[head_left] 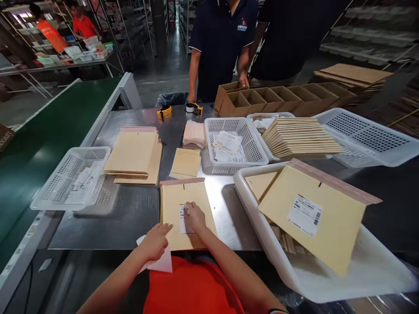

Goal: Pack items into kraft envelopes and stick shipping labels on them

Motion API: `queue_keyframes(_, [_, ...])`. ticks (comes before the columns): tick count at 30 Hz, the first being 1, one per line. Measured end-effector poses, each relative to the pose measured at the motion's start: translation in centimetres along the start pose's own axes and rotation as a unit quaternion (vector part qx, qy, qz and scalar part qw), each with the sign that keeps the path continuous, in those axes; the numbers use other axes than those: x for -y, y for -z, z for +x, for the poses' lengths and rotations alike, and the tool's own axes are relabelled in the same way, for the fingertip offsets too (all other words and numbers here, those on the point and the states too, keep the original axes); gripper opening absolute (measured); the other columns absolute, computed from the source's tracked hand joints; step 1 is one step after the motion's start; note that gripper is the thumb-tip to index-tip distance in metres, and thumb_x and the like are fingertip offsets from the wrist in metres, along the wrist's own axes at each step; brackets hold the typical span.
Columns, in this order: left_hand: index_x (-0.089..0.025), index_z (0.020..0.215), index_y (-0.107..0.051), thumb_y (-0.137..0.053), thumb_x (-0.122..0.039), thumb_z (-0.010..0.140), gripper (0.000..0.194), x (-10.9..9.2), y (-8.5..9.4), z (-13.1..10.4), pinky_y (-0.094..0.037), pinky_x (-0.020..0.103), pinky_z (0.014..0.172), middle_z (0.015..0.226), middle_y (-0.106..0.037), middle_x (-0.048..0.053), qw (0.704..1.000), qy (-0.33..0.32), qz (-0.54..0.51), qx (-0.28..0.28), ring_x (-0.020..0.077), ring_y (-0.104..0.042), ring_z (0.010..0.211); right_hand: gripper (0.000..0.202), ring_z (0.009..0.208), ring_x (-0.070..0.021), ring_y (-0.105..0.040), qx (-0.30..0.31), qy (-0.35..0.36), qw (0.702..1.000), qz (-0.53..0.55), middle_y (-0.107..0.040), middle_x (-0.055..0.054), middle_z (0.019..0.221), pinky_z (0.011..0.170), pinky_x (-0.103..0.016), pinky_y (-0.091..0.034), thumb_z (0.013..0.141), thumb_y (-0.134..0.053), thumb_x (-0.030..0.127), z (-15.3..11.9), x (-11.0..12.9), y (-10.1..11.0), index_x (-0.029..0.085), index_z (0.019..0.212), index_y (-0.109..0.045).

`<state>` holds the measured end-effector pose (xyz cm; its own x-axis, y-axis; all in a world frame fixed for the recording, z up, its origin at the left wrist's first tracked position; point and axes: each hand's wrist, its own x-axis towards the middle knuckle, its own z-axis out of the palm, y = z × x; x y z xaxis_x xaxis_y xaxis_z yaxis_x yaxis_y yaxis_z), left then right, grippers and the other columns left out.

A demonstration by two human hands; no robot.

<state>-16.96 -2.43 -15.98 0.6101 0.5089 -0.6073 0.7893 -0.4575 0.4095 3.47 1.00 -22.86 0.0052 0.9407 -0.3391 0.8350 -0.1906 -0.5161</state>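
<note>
- Red clothing on our torso lies nearest the camera, with our forearms reaching past it on either side.
- Our left hand has its fingers closed over a folded white paper, its index finger stretched toward the envelope.
- Our right hand sets its fingertips on a white label; we cannot tell whether they pinch its edge or only press.
- That label lies on a tan envelope at the near edge of our metal table, directly before us.
- Right of it we see a large white tub, a labelled envelope tilted across it.
- Beyond our left hand sit an envelope stack and a white basket holding papers.
- Across the table, a co-worker in a dark shirt stands beside a divided cardboard box.
</note>
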Motion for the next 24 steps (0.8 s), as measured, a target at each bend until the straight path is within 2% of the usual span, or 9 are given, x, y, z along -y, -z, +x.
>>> queue_keyframes(3, [-0.015, 0.116, -0.067, -0.055, -0.012, 0.067, 0.051, 0.1, -0.5, 1.7, -0.019, 0.049, 0.118, 0.154, -0.035, 0.013, 0.999, 0.030, 0.012, 0.023, 0.0292, -0.034, 0.141, 0.050, 0.106, -0.0298, -0.058, -0.033, -0.020, 0.998, -0.050, -0.050, -0.021, 0.136, 0.078, -0.036, -0.048, 0.082, -0.048, 0.004, -0.7, 0.8, -0.1, 0.013, 0.132, -0.049])
queue_keyframes(5, [-0.010, 0.139, -0.045, -0.057, -0.012, 0.064, 0.076, -0.1, -0.6, 2.3, -0.026, 0.047, 0.116, 0.148, -0.043, 0.018, 0.998, 0.055, 0.023, 0.021, 0.0303, -0.043, 0.135, 0.064, 0.121, -0.0378, -0.051, -0.082, -0.024, 0.991, -0.104, -0.033, -0.025, 0.150, 0.089, -0.048, -0.045, 0.081, -0.051, 0.005, -1.2, 0.5, -0.8, 0.012, 0.143, -0.038])
queue_keyframes(8, [-0.010, 0.146, -0.033, -0.059, -0.014, 0.060, 0.090, -0.3, -0.7, 3.1, -0.030, 0.042, 0.114, 0.144, -0.050, 0.016, 0.994, 0.104, 0.003, 0.018, 0.0313, -0.047, 0.132, 0.068, 0.141, -0.0395, -0.027, -0.100, 0.127, 0.975, -0.153, -0.026, -0.019, 0.156, 0.110, -0.061, -0.024, 0.082, -0.055, 0.016, -1.5, -1.5, -2.6, 0.014, 0.147, -0.034])
queue_keyframes(11, [-0.016, 0.143, -0.040, -0.056, -0.016, 0.064, 0.081, -0.4, -0.6, 4.3, -0.033, 0.043, 0.112, 0.140, -0.055, 0.014, 0.989, 0.144, -0.025, 0.026, 0.0312, -0.049, 0.129, 0.072, 0.144, -0.0321, -0.023, -0.017, 0.338, 0.933, -0.123, -0.025, -0.012, 0.157, 0.117, -0.055, -0.016, 0.088, -0.052, 0.040, -0.4, -4.2, -3.5, 0.017, 0.151, -0.026])
queue_keyframes(12, [-0.017, 0.142, -0.043, -0.054, -0.017, 0.066, 0.076, -0.4, -0.6, 4.7, -0.035, 0.044, 0.110, 0.139, -0.056, 0.015, 0.988, 0.148, -0.025, 0.028, 0.0313, -0.051, 0.127, 0.074, 0.144, -0.0318, -0.023, -0.014, 0.337, 0.934, -0.115, -0.024, -0.011, 0.157, 0.117, -0.054, -0.016, 0.088, -0.050, 0.046, 0.2, -4.9, -3.4, 0.017, 0.151, -0.025])
queue_keyframes(16, [-0.024, 0.140, -0.047, -0.053, -0.025, 0.072, 0.068, -0.5, -0.4, 5.2, -0.041, 0.045, 0.104, 0.137, -0.058, 0.011, 0.987, 0.155, -0.034, 0.024, 0.0310, -0.057, 0.121, 0.068, 0.144, -0.0375, -0.018, -0.128, 0.147, 0.973, -0.122, -0.021, -0.015, 0.156, 0.114, -0.065, -0.012, 0.090, -0.044, 0.038, 1.9, -6.5, -3.4, 0.013, 0.150, -0.027])
queue_keyframes(17, [-0.027, 0.139, -0.046, -0.053, -0.027, 0.073, 0.067, -0.6, -0.4, 5.1, -0.042, 0.045, 0.102, 0.136, -0.059, 0.010, 0.987, 0.156, -0.038, 0.022, 0.0306, -0.058, 0.120, 0.068, 0.144, -0.0386, -0.019, -0.141, 0.156, 0.969, -0.129, -0.023, -0.016, 0.155, 0.113, -0.067, -0.012, 0.089, -0.046, 0.035, 1.8, -6.8, -4.0, 0.012, 0.150, -0.028])
queue_keyframes(21, [-0.029, 0.135, -0.052, -0.052, -0.035, 0.075, 0.060, -0.9, -0.2, 4.9, -0.047, 0.044, 0.096, 0.128, -0.065, 0.010, 0.986, 0.155, -0.055, 0.004, 0.0302, -0.062, 0.114, 0.062, 0.138, -0.0348, -0.036, -0.088, 0.375, 0.909, -0.161, -0.037, -0.012, 0.151, 0.109, -0.064, -0.029, 0.091, -0.042, 0.022, -1.0, -7.2, -7.3, 0.020, 0.150, -0.027])
queue_keyframes(24, [-0.029, 0.124, -0.061, -0.053, -0.042, 0.075, 0.052, -0.6, 0.0, 4.2, -0.049, 0.039, 0.094, 0.111, -0.073, 0.008, 0.989, 0.129, -0.066, -0.028, 0.0282, -0.066, 0.106, 0.054, 0.135, -0.0375, -0.039, -0.048, 0.395, 0.899, -0.182, -0.039, -0.016, 0.149, 0.102, -0.066, -0.037, 0.093, -0.039, 0.021, -3.1, -6.5, -7.7, 0.016, 0.147, -0.034])
